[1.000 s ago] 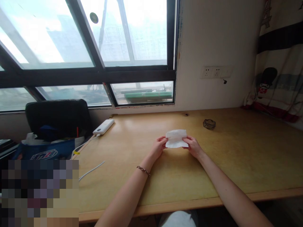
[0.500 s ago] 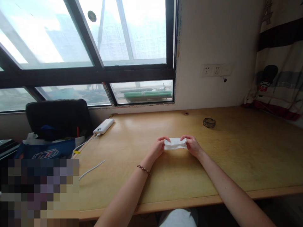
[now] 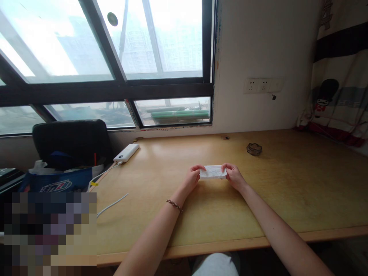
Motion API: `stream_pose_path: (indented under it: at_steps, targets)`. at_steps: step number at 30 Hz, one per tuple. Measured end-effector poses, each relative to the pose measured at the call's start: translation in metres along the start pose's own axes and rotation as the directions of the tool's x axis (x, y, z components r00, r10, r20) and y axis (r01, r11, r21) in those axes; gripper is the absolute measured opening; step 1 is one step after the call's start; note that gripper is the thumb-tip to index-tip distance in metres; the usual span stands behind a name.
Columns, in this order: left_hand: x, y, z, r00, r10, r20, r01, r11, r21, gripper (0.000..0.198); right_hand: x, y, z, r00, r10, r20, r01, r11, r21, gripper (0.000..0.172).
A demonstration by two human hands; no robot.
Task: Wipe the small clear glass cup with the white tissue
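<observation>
At the wooden table, I have the left hand and the right hand each pinching one end of a white tissue.

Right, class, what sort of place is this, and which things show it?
Probably a room in a home, perhaps a study corner: a wooden desk by a wide window, a patterned curtain and wall sockets.

Paper between hands, window behind table
</observation>
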State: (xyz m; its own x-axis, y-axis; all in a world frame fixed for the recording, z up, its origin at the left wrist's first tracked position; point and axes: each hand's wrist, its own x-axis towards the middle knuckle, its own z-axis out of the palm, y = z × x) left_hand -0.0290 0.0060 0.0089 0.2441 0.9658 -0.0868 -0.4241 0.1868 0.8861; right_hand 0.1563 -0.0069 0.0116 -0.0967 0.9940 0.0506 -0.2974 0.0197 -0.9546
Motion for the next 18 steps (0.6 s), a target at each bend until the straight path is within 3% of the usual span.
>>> stream_pose_path:
  at_steps: [8, 14, 18]
  targets:
    - [-0.0014, 0.0021, 0.0005, 0.986, 0.127, 0.11, -0.132, 0.99, 0.042, 0.015, -0.0024, -0.0041, 0.0001, 0.999, -0.019, 0.031, 0.018, 0.999, 0.036, 0.013]
    - [-0.0053, 0.0048, 0.0009, 0.976, 0.062, 0.209, -0.083, 0.992, 0.093, 0.016, -0.0024, -0.003, 0.001, 0.995, -0.05, -0.084, 0.045, 0.997, -0.065, 0.02]
    - [-0.0064, 0.0047, -0.0011, 0.963, 0.031, 0.267, -0.054, 0.995, 0.08, 0.018, -0.0016, -0.0036, -0.0011, 0.994, -0.025, -0.104, 0.029, 0.999, 0.037, 0.024]
